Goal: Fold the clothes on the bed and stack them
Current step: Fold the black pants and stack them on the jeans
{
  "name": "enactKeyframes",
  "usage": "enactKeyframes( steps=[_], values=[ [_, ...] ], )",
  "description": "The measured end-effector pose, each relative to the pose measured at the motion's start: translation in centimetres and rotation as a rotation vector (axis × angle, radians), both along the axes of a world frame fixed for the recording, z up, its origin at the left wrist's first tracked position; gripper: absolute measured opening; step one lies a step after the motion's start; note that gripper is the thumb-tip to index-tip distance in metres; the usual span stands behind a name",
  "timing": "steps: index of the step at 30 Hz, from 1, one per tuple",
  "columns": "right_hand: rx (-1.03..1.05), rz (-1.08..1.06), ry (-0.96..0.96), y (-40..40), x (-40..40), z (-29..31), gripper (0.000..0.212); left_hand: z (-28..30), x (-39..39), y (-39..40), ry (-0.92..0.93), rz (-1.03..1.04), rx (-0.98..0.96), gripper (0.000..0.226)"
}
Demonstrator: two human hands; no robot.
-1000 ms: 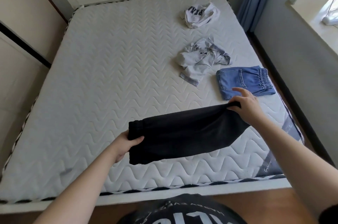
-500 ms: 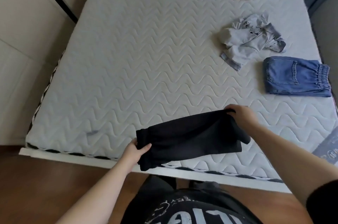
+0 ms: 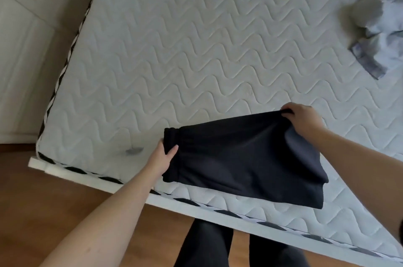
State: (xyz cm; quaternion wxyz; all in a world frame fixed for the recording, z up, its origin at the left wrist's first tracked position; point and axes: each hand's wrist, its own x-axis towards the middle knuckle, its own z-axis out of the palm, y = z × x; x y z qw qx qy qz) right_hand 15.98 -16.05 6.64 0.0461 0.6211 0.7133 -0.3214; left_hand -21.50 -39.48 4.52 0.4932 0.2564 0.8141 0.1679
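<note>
A pair of black shorts [image 3: 239, 157], folded in half, hangs spread over the near edge of the white quilted mattress [image 3: 196, 48]. My left hand [image 3: 162, 158] grips the elastic waistband at the shorts' left end. My right hand [image 3: 302, 117] pinches the upper right corner of the leg end. A crumpled grey garment [image 3: 375, 33] lies at the right edge of the view, blurred and partly cut off.
The bed's white frame edge [image 3: 98, 181] runs diagonally along the front, with brown wooden floor [image 3: 54, 212] below it. A pale wardrobe [image 3: 28, 37] stands left of the bed. My dark-clothed legs [image 3: 209, 247] are at the bottom. A small grey mark [image 3: 134, 150] sits on the mattress corner.
The view has swung left and down, so the blue shorts and the white garment have left the frame. The black shorts have come closer to the bed's near edge, still held by both hands.
</note>
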Motion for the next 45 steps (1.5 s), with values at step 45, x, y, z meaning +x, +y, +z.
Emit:
enactKeyframes(
  steps=[45],
  values=[
    [-0.253,-0.856,0.386,-6.5,13.0,-10.0,0.041,-9.3,28.5,19.8,0.563,-1.285,0.553,0.058]
  ],
)
